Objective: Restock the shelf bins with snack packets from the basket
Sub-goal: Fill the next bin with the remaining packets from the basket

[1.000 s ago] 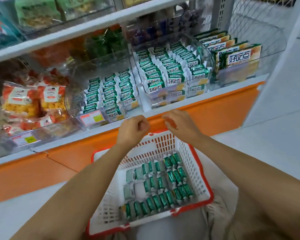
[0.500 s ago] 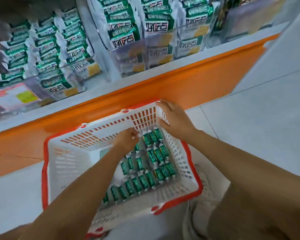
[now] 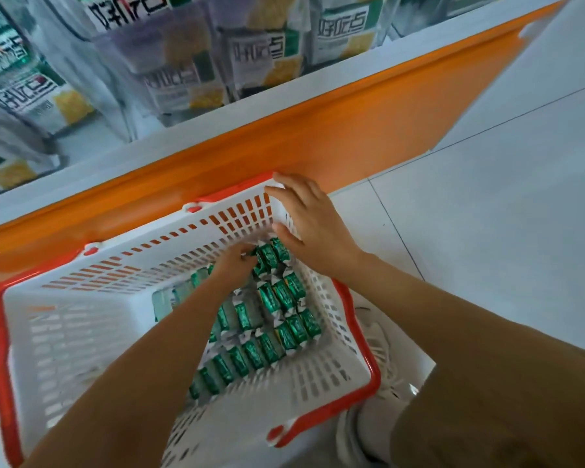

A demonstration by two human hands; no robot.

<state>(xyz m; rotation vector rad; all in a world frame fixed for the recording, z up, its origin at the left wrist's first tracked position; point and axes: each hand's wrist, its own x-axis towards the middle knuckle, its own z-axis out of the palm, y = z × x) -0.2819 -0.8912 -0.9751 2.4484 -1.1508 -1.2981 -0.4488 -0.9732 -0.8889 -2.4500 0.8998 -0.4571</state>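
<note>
Down low: left hand (image 3: pixel 233 265) deep inside white slotted plastic basket w/ red rim (image 3: pixel 81 332), back of hand up, fingers (image 3: pixel 245 255) curled down onto small green foil snack packets (image 3: pixel 284 295) at far-rt corner of basket floor. Touches them for sure. Can't tell whether one is actually pinched, as fingertips sit under knuckles and are blurred. Forearm laid across middle of basket, covering part of packet rows.

Right hand (image 3: pixel 314 228) on far-rt corner of basket. Fingers (image 3: pixel 284 184) nearly straight and spread, lying over red rim. Thumb (image 3: pixel 284 229) inside, against white wall just above nearest packets. Palm relaxed, resting on corner, not wrapped round it.

Green packets side by side in rows on basket floor, crowded toward rt wall. A few paler packs just left of forearm.

Basket on pale tiled floor (image 3: pixel 487 231), far side just beside orange base panel (image 3: pixel 352 130) of shelf unit. Above panel: white shelf edge (image 3: pixel 284 92), then clear plastic shelf bins (image 3: pixel 115 62) w/ upright white-green-yellow snack packs (image 3: pixel 260 52), all blurred. White laced shoe (image 3: pixel 382 352) just beside basket's rt side.
</note>
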